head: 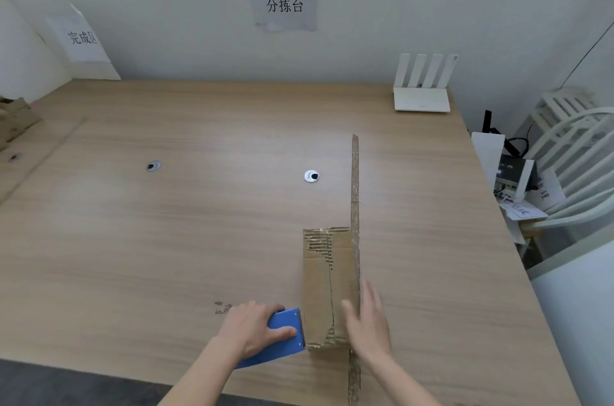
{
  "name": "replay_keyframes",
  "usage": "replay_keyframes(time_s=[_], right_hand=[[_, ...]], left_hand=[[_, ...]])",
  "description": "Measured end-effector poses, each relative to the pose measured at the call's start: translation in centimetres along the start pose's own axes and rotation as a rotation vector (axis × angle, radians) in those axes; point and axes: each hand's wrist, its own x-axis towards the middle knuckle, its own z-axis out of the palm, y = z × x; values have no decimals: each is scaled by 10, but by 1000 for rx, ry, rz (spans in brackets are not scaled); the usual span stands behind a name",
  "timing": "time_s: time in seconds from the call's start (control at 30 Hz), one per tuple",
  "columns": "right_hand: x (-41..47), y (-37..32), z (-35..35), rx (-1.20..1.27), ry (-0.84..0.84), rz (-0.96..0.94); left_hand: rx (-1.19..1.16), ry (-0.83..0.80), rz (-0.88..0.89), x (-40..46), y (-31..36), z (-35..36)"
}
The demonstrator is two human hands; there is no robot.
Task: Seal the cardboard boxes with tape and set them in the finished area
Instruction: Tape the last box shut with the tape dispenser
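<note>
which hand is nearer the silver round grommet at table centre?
Right. The right hand rests with straight fingers against the brown cardboard box, below the silver round grommet. The left hand grips the blue tape dispenser, further left and lower.

**Even, soft indoor light; wide-angle bending at the edges**

The scene is lit brightly and evenly, with no single source to be made out. Only faint, soft shadows are cast beneath the left hand [255, 326] and the cardboard box [327, 289]. A pale sheen is seen across the middle of the wooden table [166, 223], without harsh glare. Straight lines are bowed toward the frame edges, most plainly at the table's left and right borders. The right hand [368, 322] is smeared by motion blur, and fine detail is softened throughout.
</note>
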Motion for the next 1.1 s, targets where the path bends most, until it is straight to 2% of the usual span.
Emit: replay_keyframes(time_s=[0.07, 0.2, 0.33, 0.43, 0.73, 0.9, 1.1], right_hand=[[-9, -15, 18, -65, -111, -10], [-11, -22, 33, -284, -112, 40], [-2, -26, 29, -301, -161, 53], [0, -34, 32, -325, -137, 68], [-5, -34, 31, -339, -166, 51], [-7, -32, 30, -346, -170, 50], [-10, -40, 37, -370, -103, 103]], left_hand=[[-6, 3, 3, -1, 0, 2], [-48, 31, -9, -3, -2, 8], [-117, 29, -59, -10, -11, 11], [-138, 16, -67, -16, -22, 2], [-31, -8, -89, -14, -23, 7], [45, 39, -166, 1, 4, 35], [157, 103, -188, 10, 12, 33]])
